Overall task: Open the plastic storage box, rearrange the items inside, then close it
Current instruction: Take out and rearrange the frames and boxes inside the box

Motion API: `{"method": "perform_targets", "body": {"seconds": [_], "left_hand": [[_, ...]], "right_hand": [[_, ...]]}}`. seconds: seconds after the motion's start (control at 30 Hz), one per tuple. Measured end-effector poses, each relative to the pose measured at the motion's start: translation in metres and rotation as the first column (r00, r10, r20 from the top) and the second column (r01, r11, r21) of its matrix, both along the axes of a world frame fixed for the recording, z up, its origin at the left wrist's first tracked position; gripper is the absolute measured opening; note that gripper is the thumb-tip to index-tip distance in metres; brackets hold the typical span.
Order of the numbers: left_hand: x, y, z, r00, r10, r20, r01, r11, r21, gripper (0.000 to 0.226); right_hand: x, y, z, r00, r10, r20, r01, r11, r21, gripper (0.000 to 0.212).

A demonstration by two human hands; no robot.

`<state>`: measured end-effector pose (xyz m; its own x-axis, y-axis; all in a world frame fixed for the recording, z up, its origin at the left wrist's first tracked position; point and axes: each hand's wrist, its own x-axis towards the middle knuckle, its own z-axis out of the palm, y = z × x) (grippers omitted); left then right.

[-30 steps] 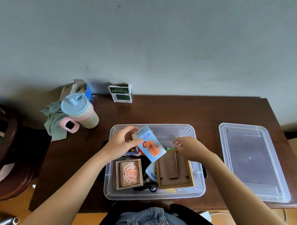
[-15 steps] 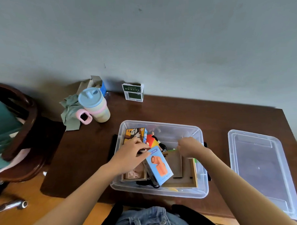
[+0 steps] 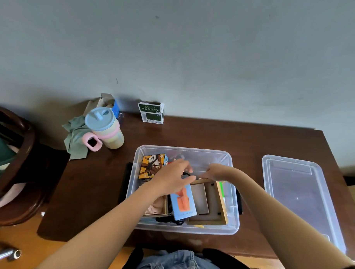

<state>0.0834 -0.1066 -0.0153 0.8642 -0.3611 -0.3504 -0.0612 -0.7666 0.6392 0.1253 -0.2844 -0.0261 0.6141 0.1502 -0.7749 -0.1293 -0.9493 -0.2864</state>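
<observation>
**Both hands inside the open storage box**

Far left, I note a dark curved wooden chair [image 3: 22, 160] beside the dark brown wooden table [image 3: 192, 135]. At the table's back-left corner lies a crumpled grey-green cloth [image 3: 75, 138], and touching it stands a pastel cup with a pale blue spouted lid and pink handle [image 3: 106, 129]. An opened cardboard carton with a blue side [image 3: 109, 102] sits behind the cup against the wall. Further right along the wall stands a small green-and-white carton [image 3: 151, 113].

The clear rectangular plastic storage box [image 3: 232, 223] rests lidless at the table's front middle. Its back-left corner holds a cube printed with a cartoon panda [image 3: 151, 165]. The left hand [image 3: 172, 178] reaches in over the box's centre, fingers curled; a small dark item shows at its fingertips, but I cannot tell whether it is actually gripped. Below that hand lies a light blue carton with an orange picture [image 3: 183, 204], tilted, with a wooden-framed panel [image 3: 157, 207] just left of it, mostly hidden by the forearm. Right of the blue carton lies a wooden picture frame, back side up [image 3: 211, 201]. The right hand [image 3: 216, 171] hovers over this frame's far edge, fingertips drawn together near the left hand's; I cannot tell what, if anything, it pinches.

The clear plastic lid [image 3: 299, 200] lies flat on the table, right of the box and apart from it.
</observation>
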Motion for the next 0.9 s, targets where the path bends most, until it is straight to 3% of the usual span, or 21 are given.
{"method": "perform_targets", "body": {"seconds": [0.1,0.2,0.33,0.5,0.6,0.67,0.77,0.83,0.9], "left_hand": [[0.006,-0.009,0.000,0.978,-0.180,-0.106,0.185,0.982,0.035,0.054],[0.011,-0.015,-0.001,0.939,-0.272,-0.209,0.279,0.960,0.004,0.058],[0.015,-0.016,0.001,0.911,-0.338,-0.238,0.357,0.933,0.042,0.050],[0.017,-0.013,0.004,0.897,-0.384,-0.220,0.409,0.909,0.082,0.063],[0.012,-0.008,0.004,0.908,-0.357,-0.221,0.373,0.927,0.037,0.062],[0.009,-0.006,0.002,0.918,-0.330,-0.221,0.342,0.939,0.019,0.056],[0.008,-0.005,0.001,0.923,-0.289,-0.252,0.299,0.954,-0.001,0.059],[0.008,-0.003,0.002,0.919,-0.266,-0.291,0.267,0.963,-0.037,0.076],[0.008,0.000,0.001,0.917,-0.230,-0.327,0.221,0.973,-0.063,0.082]], "right_hand": [[-0.001,-0.006,0.011,0.995,-0.088,-0.057,0.091,0.994,0.066,0.024],[-0.004,-0.016,0.019,0.976,-0.191,-0.109,0.206,0.968,0.145,0.027],[-0.007,-0.027,0.026,0.977,-0.143,-0.156,0.163,0.979,0.121,0.028],[-0.009,-0.028,0.030,0.958,-0.076,-0.275,0.122,0.981,0.151,0.033],[-0.011,-0.026,0.028,0.972,-0.034,-0.231,0.071,0.985,0.154,0.042],[-0.018,-0.019,0.024,0.979,0.025,-0.201,-0.011,0.997,0.072,0.050],[-0.028,-0.012,0.017,0.988,0.129,-0.079,-0.132,0.991,-0.031,0.040],[-0.025,-0.019,0.025,0.994,0.093,0.055,-0.093,0.996,-0.013,0.031],[-0.016,-0.031,0.041,0.985,-0.076,0.156,0.057,0.991,0.124,0.018]]}}
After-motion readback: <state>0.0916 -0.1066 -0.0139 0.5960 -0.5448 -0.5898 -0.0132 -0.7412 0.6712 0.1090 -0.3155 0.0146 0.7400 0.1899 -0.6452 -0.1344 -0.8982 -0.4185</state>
